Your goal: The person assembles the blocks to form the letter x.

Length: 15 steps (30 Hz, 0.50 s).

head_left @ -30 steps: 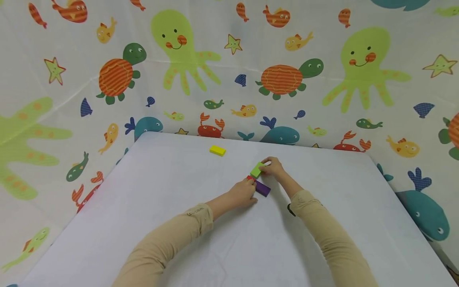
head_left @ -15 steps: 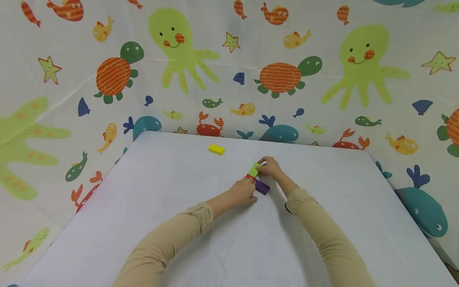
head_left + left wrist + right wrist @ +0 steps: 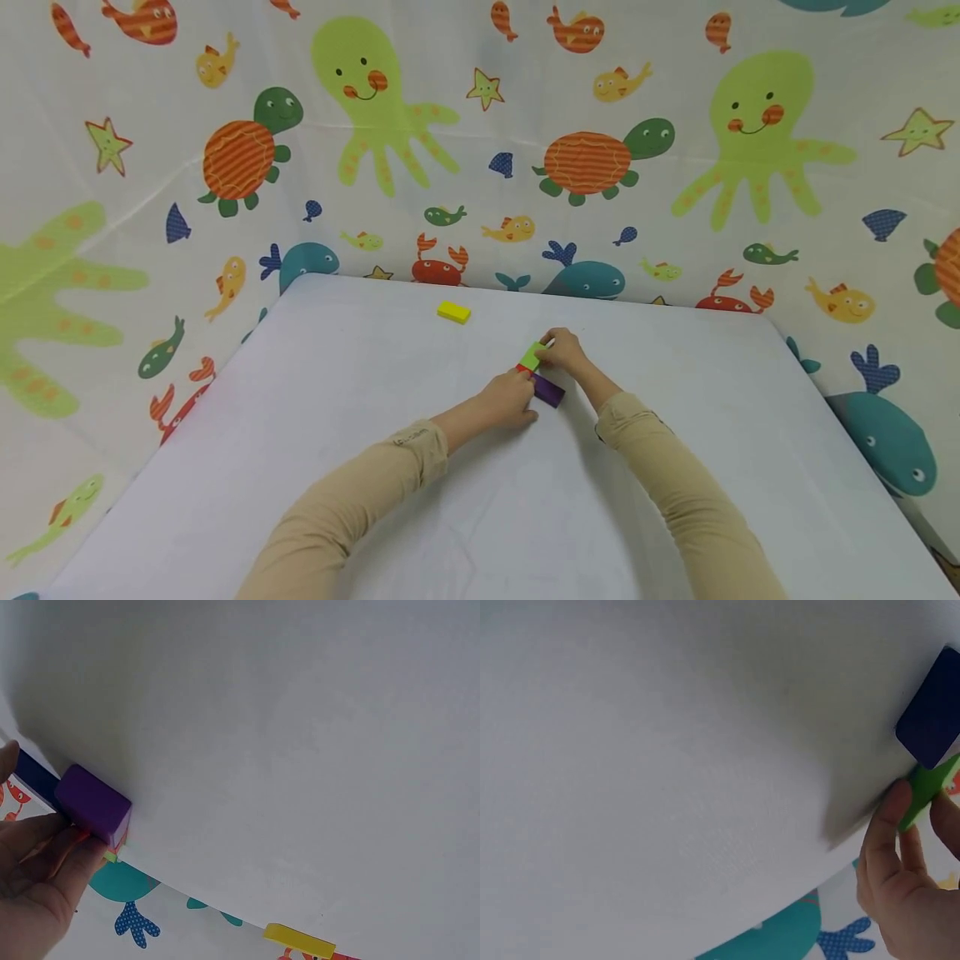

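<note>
Three blocks sit together on the table. My left hand [image 3: 506, 400] grips the red block [image 3: 522, 367], mostly hidden under its fingers. Against it, on the near right, lies the purple block [image 3: 549, 390], whose end looms large in the left wrist view. Touching the red block's far side is the light green block [image 3: 532, 357], pinched between thumb and fingers of my right hand [image 3: 564, 350]. From the right wrist, the green block [image 3: 922, 791] shows between the fingertips, just beyond the dark face of the purple block [image 3: 934, 709].
A yellow block [image 3: 453, 312] lies apart, farther back and to the left on the white table [image 3: 337, 358]. A curtain [image 3: 480, 217] printed with sea animals hangs behind the table's far edge and along its sides.
Over the last second the right hand has brought the green block slightly left, up against the red block. The left hand has stayed in place. Little differs since half a second ago.
</note>
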{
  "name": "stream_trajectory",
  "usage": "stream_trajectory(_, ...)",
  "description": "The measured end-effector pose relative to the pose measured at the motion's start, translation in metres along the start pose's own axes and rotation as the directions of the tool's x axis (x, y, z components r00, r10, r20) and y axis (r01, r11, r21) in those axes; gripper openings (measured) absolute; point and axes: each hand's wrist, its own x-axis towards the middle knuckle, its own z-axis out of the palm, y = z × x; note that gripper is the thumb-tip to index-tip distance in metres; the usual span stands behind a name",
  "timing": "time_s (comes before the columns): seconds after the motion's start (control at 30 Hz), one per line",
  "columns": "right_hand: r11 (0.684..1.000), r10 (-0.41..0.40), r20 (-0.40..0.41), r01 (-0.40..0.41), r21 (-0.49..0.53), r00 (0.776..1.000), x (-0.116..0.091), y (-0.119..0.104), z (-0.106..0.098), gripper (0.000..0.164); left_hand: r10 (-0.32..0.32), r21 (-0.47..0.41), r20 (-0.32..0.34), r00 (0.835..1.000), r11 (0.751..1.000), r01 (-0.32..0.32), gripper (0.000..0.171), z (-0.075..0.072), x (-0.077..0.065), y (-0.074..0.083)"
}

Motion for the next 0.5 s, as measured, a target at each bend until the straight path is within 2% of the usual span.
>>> stream_trajectory(0.13,0.982,-0.061,-0.032,0.054,-0.183,0.998,-0.013,-0.012,-0.002,0.041,0.015,-0.017,-0.004,1.0,1.0,-0.015,0.03,0.002,0.0,0.0)
stream_trajectory(0.17,0.977,-0.059,-0.028,0.052,-0.209,0.998,-0.016,-0.015,-0.003,0.043,0.017,-0.022,-0.002,1.0,1.0,-0.017,0.03,0.003,0.0,0.001)
stream_trajectory(0.2,0.971,-0.046,-0.016,0.041,-0.235,0.999,-0.007,-0.01,-0.001,0.048,0.019,-0.026,-0.002,1.0,0.999,-0.019,0.03,0.003,0.0,0.001)
stream_trajectory(0.23,0.966,-0.043,-0.014,0.038,-0.254,0.999,-0.011,-0.017,-0.004,0.049,0.018,-0.03,0.001,1.0,0.999,-0.018,0.03,0.003,0.001,0.0)
stream_trajectory(0.27,0.964,-0.081,-0.01,0.075,-0.256,0.997,-0.016,-0.021,-0.007,0.051,0.017,-0.035,0.005,1.0,0.999,-0.017,0.03,0.003,0.001,0.0)
stream_trajectory(0.4,0.964,0.03,0.105,-0.001,-0.267,0.994,-0.057,-0.084,-0.03,0.05,0.009,-0.037,0.004,1.0,0.999,-0.009,0.03,0.002,0.003,-0.001)
stream_trajectory(0.47,0.962,0.032,0.119,0.001,-0.272,0.992,-0.073,-0.106,-0.036,0.046,0.009,-0.031,0.01,1.0,0.999,-0.009,0.03,0.002,0.004,-0.002)
stream_trajectory(0.5,0.959,0.072,0.14,-0.03,-0.283,0.988,-0.079,-0.115,-0.039,0.045,0.011,-0.028,0.011,1.0,1.0,-0.01,0.03,0.002,0.004,-0.003)
